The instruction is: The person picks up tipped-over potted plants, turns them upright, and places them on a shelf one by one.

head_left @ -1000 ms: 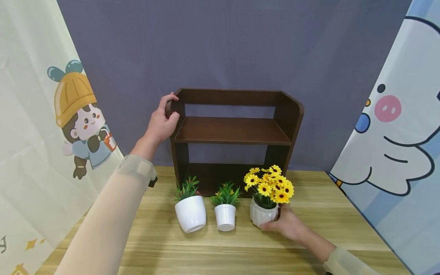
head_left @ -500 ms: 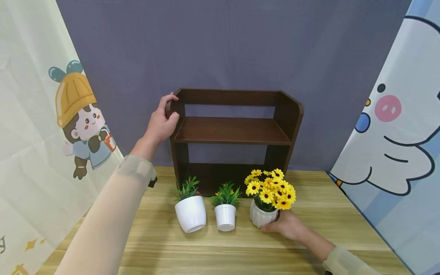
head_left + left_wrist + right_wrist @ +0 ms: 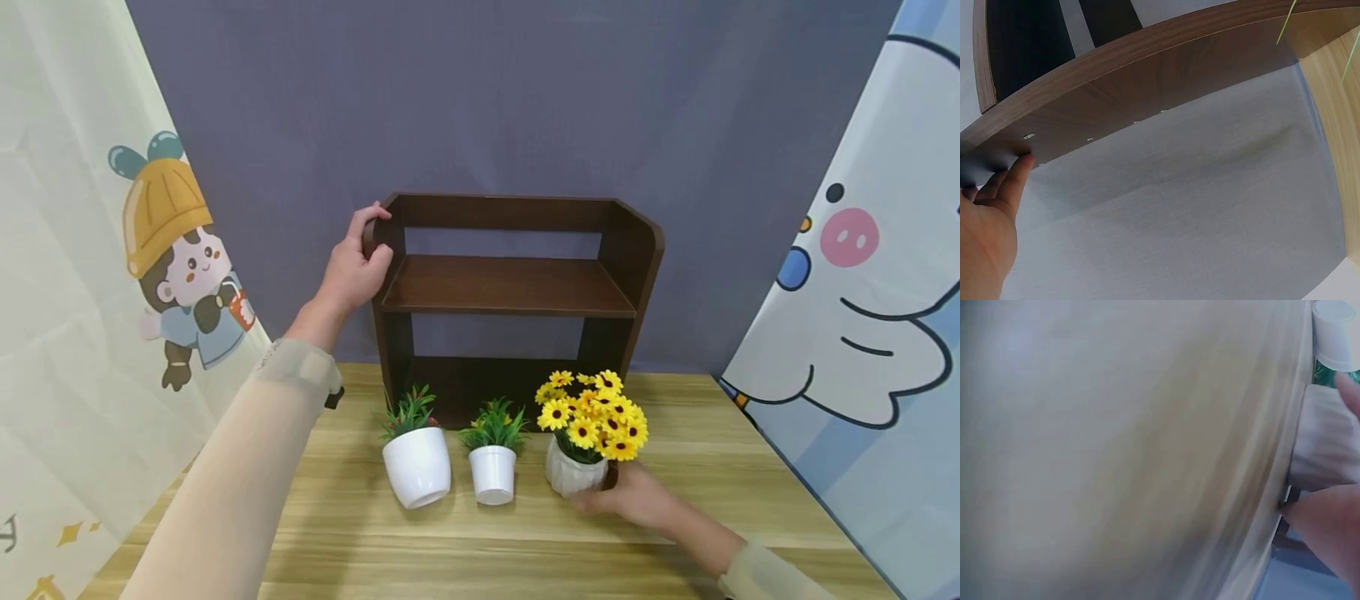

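Note:
My left hand (image 3: 356,265) grips the upper left side panel of a dark brown two-tier shelf (image 3: 510,283). In the left wrist view its fingers (image 3: 1017,181) press against the panel's outer face. A ribbed white pot (image 3: 574,468) of yellow artificial flowers (image 3: 596,417) stands in front of the shelf's right part. My right hand (image 3: 637,498), blurred, is at that pot's right side with thumb and fingers spread apart. In the right wrist view the ribbed pot lies between the thumb (image 3: 1350,394) and the other fingers (image 3: 1319,515).
To the left of the flowers, a small white pot with a green plant (image 3: 492,475) and a larger, leaning white pot with a plant (image 3: 417,467) are lined up before the shelf. All are on a wood-grain table (image 3: 420,558). A grey cloth (image 3: 510,100) hangs behind.
The flowers have tipped slightly toward me and to the right, while their pot has stayed nearly in place. My right hand has loosened and shifted slightly right. The left hand has kept its hold.

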Available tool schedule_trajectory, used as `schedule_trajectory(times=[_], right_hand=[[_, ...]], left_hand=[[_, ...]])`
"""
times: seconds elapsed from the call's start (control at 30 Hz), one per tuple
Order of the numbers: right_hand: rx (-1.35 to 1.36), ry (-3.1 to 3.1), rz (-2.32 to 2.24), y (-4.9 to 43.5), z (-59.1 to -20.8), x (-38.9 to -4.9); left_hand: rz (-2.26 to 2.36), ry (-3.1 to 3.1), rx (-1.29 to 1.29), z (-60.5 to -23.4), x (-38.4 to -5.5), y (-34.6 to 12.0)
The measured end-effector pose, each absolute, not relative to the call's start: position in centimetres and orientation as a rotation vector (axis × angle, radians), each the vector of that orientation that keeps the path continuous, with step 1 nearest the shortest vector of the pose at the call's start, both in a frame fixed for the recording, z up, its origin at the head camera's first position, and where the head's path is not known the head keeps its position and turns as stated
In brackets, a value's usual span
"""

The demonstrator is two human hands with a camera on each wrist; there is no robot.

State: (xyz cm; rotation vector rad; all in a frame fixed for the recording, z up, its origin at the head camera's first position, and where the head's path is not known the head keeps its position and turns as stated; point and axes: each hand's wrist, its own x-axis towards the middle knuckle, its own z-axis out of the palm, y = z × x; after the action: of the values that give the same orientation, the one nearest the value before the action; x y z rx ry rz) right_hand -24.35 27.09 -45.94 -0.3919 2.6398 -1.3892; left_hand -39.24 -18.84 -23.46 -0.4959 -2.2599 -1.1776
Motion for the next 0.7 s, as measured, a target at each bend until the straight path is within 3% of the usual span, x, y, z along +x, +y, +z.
schedule_trajectory(times=[0.2, 0.43, 0.7], right_hand=[[-0.452, 2.474, -1.586, 29.5, -46.2, -24.7], [-0.651, 2.41, -1.488, 30.5, -46.2, -25.9], [-0.548, 2.457, -1.416, 29.7, -45.9, -26.3]], left_hand=[[-1.182, -2.253, -0.496, -23.1, -39.2, -18.7], [-1.164, -2.264, -0.486, -23.2, -39.1, -18.9], [-1.16, -2.267, -0.492, -23.4, -39.2, -18.8]])
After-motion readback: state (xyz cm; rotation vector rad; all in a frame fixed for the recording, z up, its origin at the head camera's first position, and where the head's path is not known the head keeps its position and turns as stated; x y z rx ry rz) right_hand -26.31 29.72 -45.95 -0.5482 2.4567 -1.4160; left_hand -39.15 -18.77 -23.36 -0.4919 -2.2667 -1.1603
